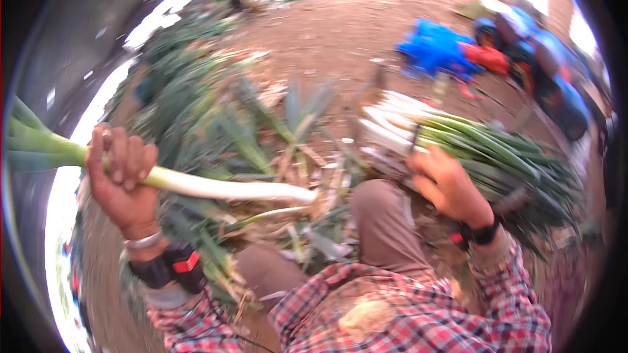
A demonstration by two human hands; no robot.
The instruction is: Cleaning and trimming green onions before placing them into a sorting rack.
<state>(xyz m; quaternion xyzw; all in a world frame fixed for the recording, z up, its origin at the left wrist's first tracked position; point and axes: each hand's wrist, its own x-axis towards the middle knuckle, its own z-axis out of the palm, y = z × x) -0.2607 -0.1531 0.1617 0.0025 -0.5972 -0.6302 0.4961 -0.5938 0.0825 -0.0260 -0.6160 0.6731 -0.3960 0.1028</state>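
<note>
My left hand (123, 173) is closed around a leek (216, 187), raised at the left. The leek's white end points right and its green leaves reach past my fist to the left. My right hand (451, 183) is blurred, with its fingers curled. A thin dark blade (415, 138) sticks up from those fingers; its handle is hidden, so its exact kind is unclear. Just beyond that hand lies a stack of trimmed leeks (471, 132), white ends to the left and green tops to the right.
Loose leaves and peelings (294, 222) litter the ground before my knees. A large heap of untrimmed leeks (190, 98) spreads at the far left. Blue plastic sheeting (435, 46), a red cloth-like thing (485, 57) and dark bundles (559, 85) are at the far right. Brown soil (327, 33) lies beyond.
</note>
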